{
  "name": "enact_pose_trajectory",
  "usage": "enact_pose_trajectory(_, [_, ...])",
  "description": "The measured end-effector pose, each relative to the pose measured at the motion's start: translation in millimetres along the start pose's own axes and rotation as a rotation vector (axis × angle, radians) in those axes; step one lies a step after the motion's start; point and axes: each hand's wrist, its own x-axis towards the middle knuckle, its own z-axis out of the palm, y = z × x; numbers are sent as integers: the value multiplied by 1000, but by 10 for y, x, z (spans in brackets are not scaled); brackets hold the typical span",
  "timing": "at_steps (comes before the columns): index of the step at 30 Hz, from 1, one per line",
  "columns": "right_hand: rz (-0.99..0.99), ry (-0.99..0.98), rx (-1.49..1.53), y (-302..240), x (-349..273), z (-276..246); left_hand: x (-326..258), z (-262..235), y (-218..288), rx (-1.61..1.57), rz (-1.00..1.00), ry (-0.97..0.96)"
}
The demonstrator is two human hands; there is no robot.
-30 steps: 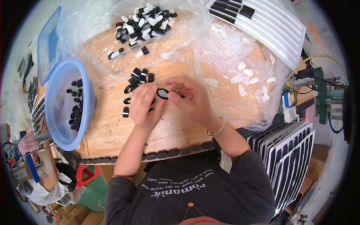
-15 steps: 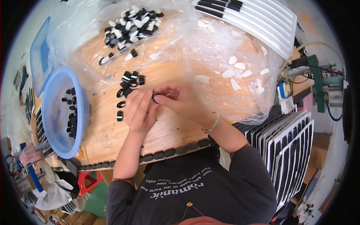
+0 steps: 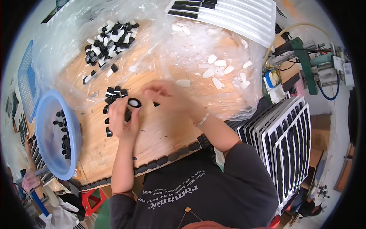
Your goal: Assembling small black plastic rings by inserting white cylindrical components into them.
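My left hand (image 3: pixel 124 118) is closed on a short black cap (image 3: pixel 134 102), its round end with a pale middle turned up between thumb and fingers. Beside that hand, several small black caps (image 3: pixel 110 92) lie on the wooden table, partly hidden by my fingers. Blurred by motion, my right hand (image 3: pixel 164 93) hovers to the right of the left one, apart from it. A small dark piece (image 3: pixel 156 104) shows just under its fingers; whether it is held cannot be made out.
Black caps with white inserts (image 3: pixel 110 40) form a heap on plastic film at the back. White oval pieces (image 3: pixel 217 65) lie scattered to the right, below a white rack (image 3: pixel 236 15). At left stands a blue basin (image 3: pixel 78 133) holding black pieces. White-framed trays (image 3: pixel 274 145) stack at right.
My right hand has come away from the left, and the cap's round end now shows in my left hand. The whole view has shifted, moving the table contents left in the picture.
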Motion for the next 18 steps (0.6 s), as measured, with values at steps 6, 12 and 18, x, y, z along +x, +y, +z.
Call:
enact_pose_trajectory(6, [-121,398,-1234,157,7,-1026,-10,-94,-35,-87,-183,42])
enact_pose_trajectory(12, [-62,481,-1139,350,109,-1019,-11,-103,-20,-157,-139,4])
enact_pose_trajectory(18, [-121,368,-909,-15,15,-736,51,-118,-20,-40,-39,-47])
